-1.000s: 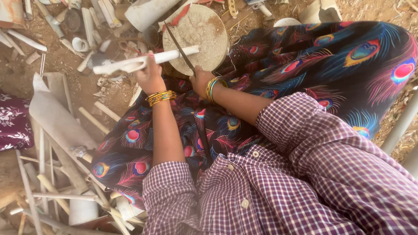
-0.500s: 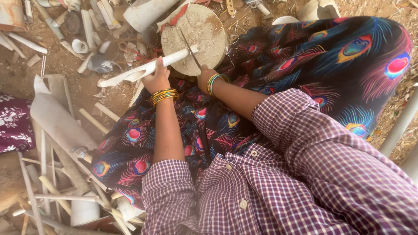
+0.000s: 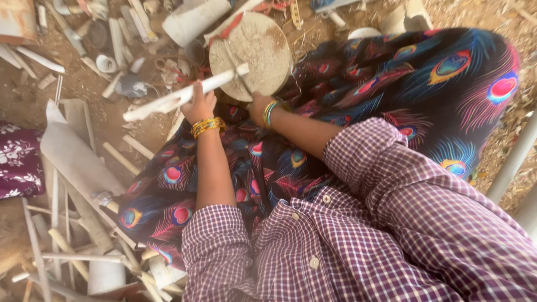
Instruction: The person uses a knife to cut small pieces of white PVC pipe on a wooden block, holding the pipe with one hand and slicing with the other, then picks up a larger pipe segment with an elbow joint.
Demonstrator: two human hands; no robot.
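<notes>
Since the earlier frame the white pipe (image 3: 182,95) tilted up, long axis now 8-to-2 o'clock, far end on the round wooden block (image 3: 251,56); left hand (image 3: 198,106) clasps it mid-length, right hand (image 3: 258,105) grips a thin blade (image 3: 238,70) at 12 o'clock

Your left hand (image 3: 198,106) has tipped the white pipe piece (image 3: 182,95) since a second ago: it lay nearly level then, and now its right end rides higher, resting on the round wooden block (image 3: 263,47), while the left end dips toward the dirt. Your right hand (image 3: 258,106) has brought the thin blade (image 3: 238,70) steeper across the pipe's end. Your view has drifted slightly left.
</notes>
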